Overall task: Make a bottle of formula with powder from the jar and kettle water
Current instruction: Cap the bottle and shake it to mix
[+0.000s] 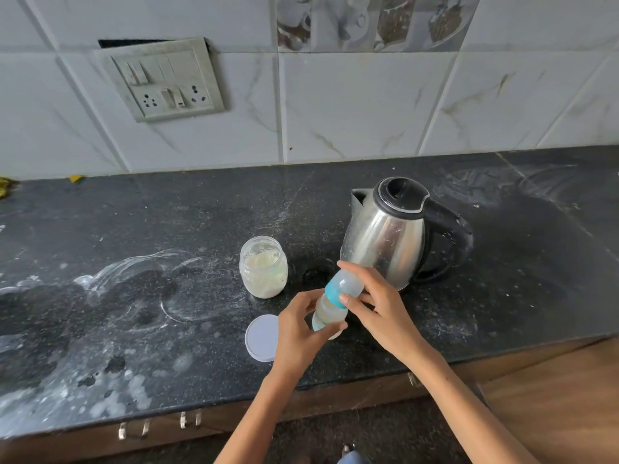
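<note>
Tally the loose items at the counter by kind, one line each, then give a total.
Kettle: 1
Powder jar, open: 1
Jar lid, flat on the counter: 1
Baby bottle, held tilted in both hands: 1
Total: 4

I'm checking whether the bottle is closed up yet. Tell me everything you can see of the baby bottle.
The baby bottle is clear plastic with a blue collar and a translucent cap over the top. It is held tilted above the dark counter, top pointing toward the kettle. The left hand grips its lower body; the right hand holds the capped end. Its contents look pale and cloudy.
</note>
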Action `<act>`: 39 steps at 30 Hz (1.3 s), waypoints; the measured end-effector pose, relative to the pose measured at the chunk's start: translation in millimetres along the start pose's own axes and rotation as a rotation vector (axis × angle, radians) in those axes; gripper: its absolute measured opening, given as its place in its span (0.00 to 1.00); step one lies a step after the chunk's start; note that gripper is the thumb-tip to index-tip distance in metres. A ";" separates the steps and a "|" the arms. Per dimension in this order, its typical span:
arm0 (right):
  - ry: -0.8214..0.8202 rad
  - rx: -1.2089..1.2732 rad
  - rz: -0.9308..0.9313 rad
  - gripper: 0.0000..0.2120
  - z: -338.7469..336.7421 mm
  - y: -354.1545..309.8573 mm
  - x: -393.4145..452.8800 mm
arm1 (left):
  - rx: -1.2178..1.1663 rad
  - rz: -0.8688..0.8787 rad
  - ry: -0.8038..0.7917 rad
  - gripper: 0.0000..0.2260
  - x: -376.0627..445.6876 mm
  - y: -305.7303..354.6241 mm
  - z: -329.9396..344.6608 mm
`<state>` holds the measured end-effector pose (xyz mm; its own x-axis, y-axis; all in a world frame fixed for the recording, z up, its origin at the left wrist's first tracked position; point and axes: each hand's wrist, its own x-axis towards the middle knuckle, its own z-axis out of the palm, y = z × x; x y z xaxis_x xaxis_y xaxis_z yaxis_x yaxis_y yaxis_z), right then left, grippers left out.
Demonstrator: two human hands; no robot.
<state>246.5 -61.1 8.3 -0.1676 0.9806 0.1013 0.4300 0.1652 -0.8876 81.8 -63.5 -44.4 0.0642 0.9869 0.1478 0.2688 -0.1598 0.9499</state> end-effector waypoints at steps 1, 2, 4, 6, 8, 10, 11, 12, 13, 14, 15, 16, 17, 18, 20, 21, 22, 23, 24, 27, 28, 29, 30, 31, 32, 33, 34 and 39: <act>-0.017 -0.026 -0.008 0.24 -0.3 -0.5 1.4 | 0.010 0.007 0.013 0.24 0.5 1.3 3.0; -0.035 -0.053 -0.014 0.24 -1.0 -0.9 2.7 | 0.018 0.011 0.025 0.24 0.7 2.4 5.6; -0.073 -0.105 -0.016 0.24 -3.0 -2.2 4.4 | 0.010 0.009 0.039 0.24 1.6 3.0 8.5; -0.110 -0.139 -0.010 0.24 -3.8 -4.9 4.4 | -0.038 -0.017 0.026 0.26 2.4 1.2 10.1; -0.135 -0.179 -0.029 0.23 -3.5 -7.8 3.3 | -0.071 -0.056 0.014 0.25 1.6 -1.1 11.8; -0.157 -0.235 -0.064 0.23 -3.8 -12.0 3.2 | -0.068 -0.072 0.025 0.23 0.8 -1.2 13.0; -0.166 -0.268 -0.078 0.23 -4.2 -14.2 3.5 | -0.064 -0.074 0.028 0.23 0.8 -1.7 13.6; -0.169 -0.307 -0.085 0.24 -4.5 -16.9 4.0 | -0.057 -0.075 0.031 0.22 0.8 -2.1 14.3; -0.165 -0.355 -0.081 0.24 -4.1 -20.2 4.6 | -0.050 -0.078 0.036 0.21 0.8 -2.5 14.7; -0.151 -0.419 -0.070 0.23 -2.9 -24.1 5.0 | -0.041 -0.079 0.040 0.21 0.5 -2.5 15.0; -0.129 -0.501 -0.051 0.23 -0.8 -28.6 5.5 | -0.037 -0.079 0.042 0.20 0.5 -2.9 15.2; -0.098 -0.593 -0.028 0.22 1.7 -33.2 6.1 | -0.035 -0.078 0.041 0.20 0.4 -2.8 15.2; -0.062 -0.683 -0.006 0.22 4.5 -36.5 7.2 | -0.039 -0.078 0.040 0.20 0.1 -2.6 15.3; -0.031 -0.757 0.015 0.22 7.6 -38.1 9.0 | -0.039 -0.075 0.038 0.20 -0.3 -2.2 15.0; 0.007 -0.837 0.047 0.25 11.0 -39.8 13.4 | -0.029 -0.061 0.039 0.21 -0.8 -1.0 14.5; 0.004 -0.845 0.055 0.27 11.2 -39.3 15.1 | -0.025 -0.055 0.039 0.21 -0.8 -1.2 14.3; -0.023 -0.818 0.067 0.28 10.4 -38.2 15.9 | -0.027 -0.053 0.040 0.21 -0.6 -2.0 14.5; -0.077 -0.748 0.081 0.31 8.5 -36.5 15.9 | -0.032 -0.054 0.042 0.21 -0.6 -3.2 14.7; -0.143 -0.638 0.090 0.36 5.6 -35.7 14.8 | -0.034 -0.055 0.045 0.21 -0.6 -4.2 15.0; -0.225 -0.366 0.025 0.44 -1.2 -29.4 9.3 | -0.034 -0.057 0.048 0.21 0.3 -7.5 16.1; -0.197 -0.365 0.004 0.40 -0.8 -25.6 8.9 | -0.036 -0.057 0.047 0.21 0.4 -8.0 16.4; -0.149 -0.407 0.006 0.33 1.2 -24.1 9.7 | -0.040 -0.055 0.047 0.21 0.4 -8.2 16.4; -0.089 -0.496 0.022 0.28 4.3 -26.6 11.8 | -0.039 -0.052 0.048 0.21 0.4 -8.1 16.1; -0.025 -0.624 0.060 0.26 8.6 -30.4 14.5 | -0.034 -0.048 0.048 0.22 0.3 -7.8 15.9; 0.031 -0.751 0.100 0.28 12.8 -33.6 17.4 | -0.025 -0.043 0.047 0.22 0.3 -7.8 15.9; 0.061 -0.828 0.125 0.31 15.9 -33.3 18.8 | -0.020 -0.039 0.047 0.22 0.4 -8.0 15.8; 0.058 -0.832 0.130 0.32 17.5 -30.7 18.6 | -0.019 -0.037 0.047 0.22 0.6 -8.3 15.9; -0.209 -0.227 0.106 0.41 2.3 -12.2 6.9 | -0.031 -0.042 0.038 0.23 1.3 -11.7 17.1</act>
<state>238.1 -56.5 18.8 -0.2798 0.9547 -0.1017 0.6379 0.1056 -0.7628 95.2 -60.7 -60.0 0.0163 0.9929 0.1177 0.2410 -0.1181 0.9633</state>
